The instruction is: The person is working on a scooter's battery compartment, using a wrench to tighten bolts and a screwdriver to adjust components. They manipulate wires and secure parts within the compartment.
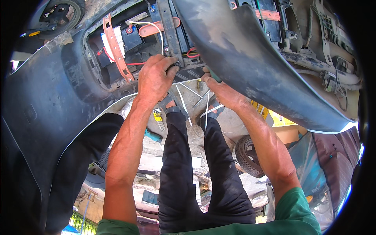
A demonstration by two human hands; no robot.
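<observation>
My left hand (157, 77) rests at the edge of an open battery compartment (88, 55) in a dark plastic vehicle body. Its thumb and forefinger meet by a round black fitting (177, 63) at the foot of a dark metal crossbar (171, 32); whether they grip it is hidden. My right hand (223, 91) is closed around a dark green object (213, 75), mostly covered by the fingers and a raised black body panel (235, 53). Inside the compartment sit black-and-blue batteries (132, 38), a white cable (158, 28), a red wire (136, 63) and an orange metal strap (115, 47).
White strips (183, 104) hang below the compartment's edge near my feet. On the ground lie a yellow-held hex key set (158, 116), a teal tool (153, 136) and a small wheel (248, 155). Cardboard boxes (285, 133) and a quilted cover (335, 158) are at right.
</observation>
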